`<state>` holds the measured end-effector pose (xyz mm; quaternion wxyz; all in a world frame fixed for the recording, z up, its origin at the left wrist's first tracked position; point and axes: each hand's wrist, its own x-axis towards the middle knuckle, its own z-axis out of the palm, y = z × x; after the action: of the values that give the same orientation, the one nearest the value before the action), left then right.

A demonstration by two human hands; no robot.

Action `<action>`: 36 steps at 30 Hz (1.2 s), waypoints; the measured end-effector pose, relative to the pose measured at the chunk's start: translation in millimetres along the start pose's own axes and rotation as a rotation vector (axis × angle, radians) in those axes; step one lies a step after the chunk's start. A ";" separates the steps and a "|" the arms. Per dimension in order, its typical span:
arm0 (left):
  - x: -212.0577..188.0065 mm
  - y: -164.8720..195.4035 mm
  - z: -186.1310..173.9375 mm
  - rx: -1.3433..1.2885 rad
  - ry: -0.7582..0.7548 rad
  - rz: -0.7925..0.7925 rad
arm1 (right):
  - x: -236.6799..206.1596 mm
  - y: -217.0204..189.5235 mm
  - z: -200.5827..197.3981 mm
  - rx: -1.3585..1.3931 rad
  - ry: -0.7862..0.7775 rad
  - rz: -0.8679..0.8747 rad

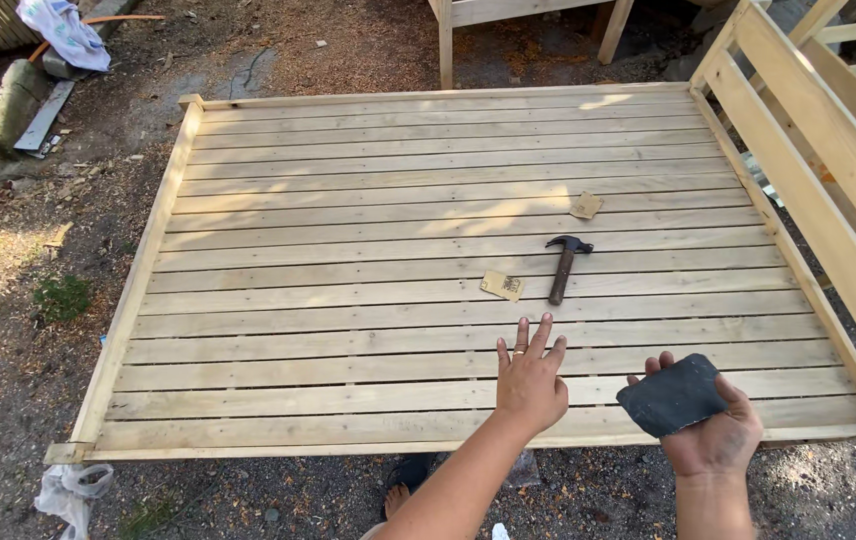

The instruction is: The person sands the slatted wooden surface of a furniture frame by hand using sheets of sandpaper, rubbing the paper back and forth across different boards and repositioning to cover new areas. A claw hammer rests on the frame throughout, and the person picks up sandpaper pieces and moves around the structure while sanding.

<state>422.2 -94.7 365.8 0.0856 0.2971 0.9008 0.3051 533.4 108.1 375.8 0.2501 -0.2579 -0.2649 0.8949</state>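
Outdoors, on bare dirt strewn with sawdust, a large slatted wooden panel [448,270] lies flat and fills most of the view, its pale boards running left to right inside a frame. A second wooden frame [828,130] stands tilted along its right edge, close against that side; the left and near edges meet open ground. Most of the panel's surface is bare, with wide free room to the left.

Near the front edge, the left hand [531,375] is held flat over the boards, fingers spread, gripping nothing. Just to its right, the right hand [716,432] is cupped palm up and holds a dark sanding pad [673,395], which rests on the fingers above the panel's near edge.

Beyond the left hand, a claw hammer [563,268] lies on the slats, head away. Just beside its handle sits one small piece of sandpaper [502,286]; another scrap [586,206] lies farther back.
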 end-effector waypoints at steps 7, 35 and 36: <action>57.1 -83.2 -53.3 -0.057 0.064 -0.084 | 33.5 76.7 43.8 0.080 0.100 -0.022; 138.9 -104.3 15.4 -1.059 -0.422 -0.844 | 158.3 154.1 120.0 -0.886 -0.088 0.519; 138.7 -107.8 20.9 -1.092 -0.374 -0.864 | 165.7 153.0 118.6 -0.908 -0.101 0.553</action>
<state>264.9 -71.5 288.1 0.4878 -0.1235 0.6270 0.5946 292.4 51.6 315.3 -0.1451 -0.3569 -0.5594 0.7339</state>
